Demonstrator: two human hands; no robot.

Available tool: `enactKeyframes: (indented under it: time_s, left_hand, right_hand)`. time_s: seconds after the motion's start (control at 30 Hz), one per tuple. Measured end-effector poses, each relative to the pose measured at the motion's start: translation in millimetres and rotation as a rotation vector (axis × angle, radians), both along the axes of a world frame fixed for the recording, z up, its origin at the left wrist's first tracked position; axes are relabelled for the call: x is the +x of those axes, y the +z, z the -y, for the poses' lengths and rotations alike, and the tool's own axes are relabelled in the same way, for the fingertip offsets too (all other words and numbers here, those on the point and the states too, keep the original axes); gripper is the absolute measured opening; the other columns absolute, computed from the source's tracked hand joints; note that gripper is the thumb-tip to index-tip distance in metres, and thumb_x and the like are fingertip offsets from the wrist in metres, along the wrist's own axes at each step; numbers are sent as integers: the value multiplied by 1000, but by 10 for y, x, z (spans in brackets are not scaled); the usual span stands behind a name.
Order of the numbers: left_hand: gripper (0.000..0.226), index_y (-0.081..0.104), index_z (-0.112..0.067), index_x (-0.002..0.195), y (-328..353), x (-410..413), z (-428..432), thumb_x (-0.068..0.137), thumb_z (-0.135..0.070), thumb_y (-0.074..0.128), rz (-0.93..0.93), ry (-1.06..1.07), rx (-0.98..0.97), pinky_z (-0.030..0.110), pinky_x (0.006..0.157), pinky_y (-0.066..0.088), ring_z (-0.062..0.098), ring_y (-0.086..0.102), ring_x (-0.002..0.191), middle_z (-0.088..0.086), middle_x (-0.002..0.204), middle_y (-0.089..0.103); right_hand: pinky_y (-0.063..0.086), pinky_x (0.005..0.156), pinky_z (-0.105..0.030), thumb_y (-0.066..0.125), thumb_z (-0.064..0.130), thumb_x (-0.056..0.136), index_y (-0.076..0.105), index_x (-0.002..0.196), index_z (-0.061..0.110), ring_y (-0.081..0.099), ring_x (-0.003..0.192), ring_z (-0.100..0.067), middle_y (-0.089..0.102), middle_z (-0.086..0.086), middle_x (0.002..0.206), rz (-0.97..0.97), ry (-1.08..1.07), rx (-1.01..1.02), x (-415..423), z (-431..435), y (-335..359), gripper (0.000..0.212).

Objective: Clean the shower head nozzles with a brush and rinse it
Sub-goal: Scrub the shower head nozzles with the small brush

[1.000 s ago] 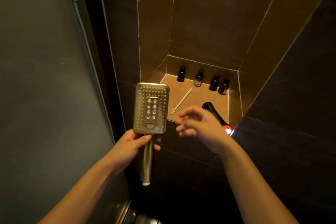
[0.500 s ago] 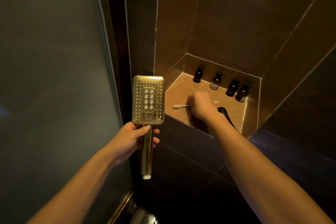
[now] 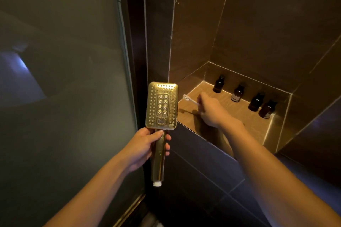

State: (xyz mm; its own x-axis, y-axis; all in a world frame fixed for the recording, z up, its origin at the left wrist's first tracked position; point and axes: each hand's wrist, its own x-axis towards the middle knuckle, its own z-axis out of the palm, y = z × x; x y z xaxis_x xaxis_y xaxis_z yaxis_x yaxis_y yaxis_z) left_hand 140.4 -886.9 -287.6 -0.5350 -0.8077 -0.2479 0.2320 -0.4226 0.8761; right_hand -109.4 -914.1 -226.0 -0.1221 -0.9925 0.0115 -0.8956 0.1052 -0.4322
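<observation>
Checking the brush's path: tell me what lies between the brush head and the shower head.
Nothing: in the head view only bare niche shelf shows between the brush and the shower head.

This is a shower stall in a bathroom, dimly lit. Dark brown tiled walls (image 3: 267,24) with pale grout lines meet a frosted glass panel (image 3: 64,79) at the left, and a recessed tiled niche (image 3: 245,121) in the wall carries a row of small dark toiletry bottles (image 3: 238,92). A gold handheld shower head (image 3: 162,106) fits the same setting.
</observation>
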Motion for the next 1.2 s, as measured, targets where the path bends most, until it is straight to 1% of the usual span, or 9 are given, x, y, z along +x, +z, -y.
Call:
enactKeyframes:
  time_s: [0.17,0.23,0.4,0.6,0.77,0.87,0.93,1.07,1.2]
  left_hand:
    - [21,54,-4,117,74,45,-52,99,-14,51,-50,70,21,34,59,56,19,63,66,9,83,69]
    - [18,53,-4,114,109,63,-57,99,-13,49,-98,79,33,30,52,51,17,58,61,8,78,66]
    - [8,49,-6,104,136,189,-81,101,-12,45,-159,57,60,22,40,41,12,47,50,6,71,59]
    - [12,50,-8,103,66,315,-187,103,-15,41,-87,15,45,20,38,35,9,39,46,4,70,55]
    - [10,48,-9,105,90,422,-280,103,-14,39,-80,-166,26,19,37,35,7,38,47,1,70,53]
    - [10,48,-8,105,116,432,-309,102,-14,40,-93,-221,19,18,37,35,7,39,47,1,71,53]
    - [10,47,-8,105,117,417,-302,103,-14,39,-95,-201,25,18,37,34,7,38,47,1,70,52]
    - [13,49,-8,108,94,408,-266,104,-13,37,-70,-195,44,19,36,34,7,37,46,2,69,52]
    - [12,48,-7,108,68,387,-270,103,-14,39,-81,-267,65,19,37,36,7,39,46,3,71,53]
  right_hand:
    - [45,69,-24,56,-4,89,52,108,22,58,85,-13,59,3,95,208,-22,-386,192,-232,494,33]
    - [45,66,-20,58,7,94,56,107,25,58,80,-8,60,9,89,272,-3,-531,301,-330,645,22]
    - [45,56,-13,55,26,97,65,107,33,57,65,-3,65,7,78,397,163,-288,553,-644,361,16]
    - [48,69,-22,59,35,93,68,103,42,59,78,-2,66,13,83,373,221,-51,714,-882,-96,15]
    - [44,57,-10,64,26,91,71,100,36,59,70,6,65,16,73,360,129,-218,648,-859,77,15]
    - [43,60,-10,66,24,90,73,105,28,59,76,7,64,23,77,334,50,-389,634,-891,145,17]
    - [43,60,-9,68,24,89,74,104,28,58,78,9,63,23,78,310,79,-356,704,-1008,41,17]
    - [43,64,-16,66,30,88,73,103,34,58,78,1,65,19,77,287,144,-214,795,-1195,-178,17]
    - [49,64,-25,66,28,89,74,103,27,61,73,-6,67,13,79,329,-72,-378,568,-1082,-34,16]
